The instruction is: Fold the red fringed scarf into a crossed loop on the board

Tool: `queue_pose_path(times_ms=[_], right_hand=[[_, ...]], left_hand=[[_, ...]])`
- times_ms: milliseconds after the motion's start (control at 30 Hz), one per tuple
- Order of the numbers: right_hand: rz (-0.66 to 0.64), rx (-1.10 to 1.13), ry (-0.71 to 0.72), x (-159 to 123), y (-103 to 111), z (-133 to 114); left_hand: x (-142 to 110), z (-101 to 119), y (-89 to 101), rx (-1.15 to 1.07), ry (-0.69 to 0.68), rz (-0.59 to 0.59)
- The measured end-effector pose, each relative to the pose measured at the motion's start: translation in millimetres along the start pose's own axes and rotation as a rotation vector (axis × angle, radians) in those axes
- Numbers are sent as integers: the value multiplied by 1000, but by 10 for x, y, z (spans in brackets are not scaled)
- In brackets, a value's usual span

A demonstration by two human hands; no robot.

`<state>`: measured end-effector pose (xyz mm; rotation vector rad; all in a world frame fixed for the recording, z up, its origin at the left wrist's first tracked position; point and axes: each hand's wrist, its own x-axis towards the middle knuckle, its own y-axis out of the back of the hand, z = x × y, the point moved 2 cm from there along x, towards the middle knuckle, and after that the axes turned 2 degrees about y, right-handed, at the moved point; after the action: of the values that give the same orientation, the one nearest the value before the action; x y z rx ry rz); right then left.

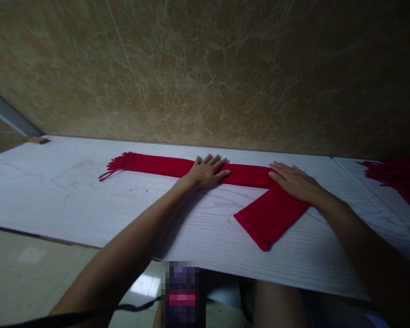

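Observation:
A red scarf (164, 166) lies along the white wood-grain table, its fringe bunched at the left end. My left hand (207, 172) rests flat on the middle of the strip, fingers spread. Over the right part of the scarf lies my right hand (294, 180), palm down with the fingers stretched out. Beneath that hand the scarf bends, and a folded length slants toward the table's front edge, ending in a squared-off end. The bend itself is partly hidden by my right hand.
More red fringed fabric (401, 175) lies at the table's right end. A brown marbled wall (205, 77) rises behind the white table (71, 200). A small wooden block (37, 140) sits at the far left corner beside a grey metal post (12, 111). Tiled floor shows below.

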<state>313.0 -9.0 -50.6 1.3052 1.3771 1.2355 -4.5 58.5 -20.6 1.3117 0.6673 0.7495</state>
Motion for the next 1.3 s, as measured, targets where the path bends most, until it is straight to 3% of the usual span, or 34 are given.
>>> queue_pose_path(times_ms=[1133, 1300], right_hand=[[52, 10, 25, -19, 0, -27], [32, 8, 17, -6, -14, 1]], left_hand=[[-17, 17, 15, -32, 2, -14], [-29, -180, 62, -18, 81, -15]])
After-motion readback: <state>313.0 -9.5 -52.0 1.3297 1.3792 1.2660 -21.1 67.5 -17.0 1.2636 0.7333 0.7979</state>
